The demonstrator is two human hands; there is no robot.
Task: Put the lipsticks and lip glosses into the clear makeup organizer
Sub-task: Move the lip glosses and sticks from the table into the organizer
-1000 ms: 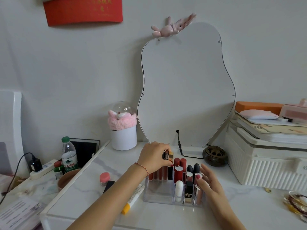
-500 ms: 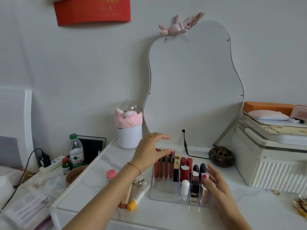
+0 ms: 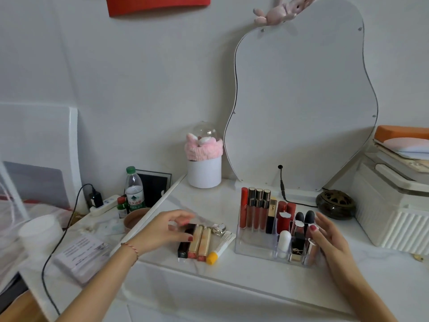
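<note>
The clear makeup organizer [image 3: 255, 248] stands on the white marble tabletop, holding several upright lip glosses [image 3: 255, 209] at the back and lipsticks [image 3: 284, 213] to their right. Left of it lie a black-and-red tube [image 3: 185, 240], two gold-and-pink tubes [image 3: 200, 242] and a white pen with a yellow cap [image 3: 219, 248]. My left hand [image 3: 162, 231] hovers over the black-and-red tube, fingers curled and touching its top end, not closed around it. My right hand [image 3: 329, 238] rests open against the organizer's right side.
A wavy mirror [image 3: 301, 101] leans on the wall behind. A white pot with a pink headband [image 3: 204, 163], a dark round burner [image 3: 335, 204] and a white ribbed case [image 3: 392, 217] ring the organizer. A water bottle [image 3: 134, 190] and power strip [image 3: 104, 204] sit left.
My left hand left the glosses standing in the organizer and moved left and down to the tubes lying on the table. The view shifted left and down. My right hand stayed beside the organizer.
</note>
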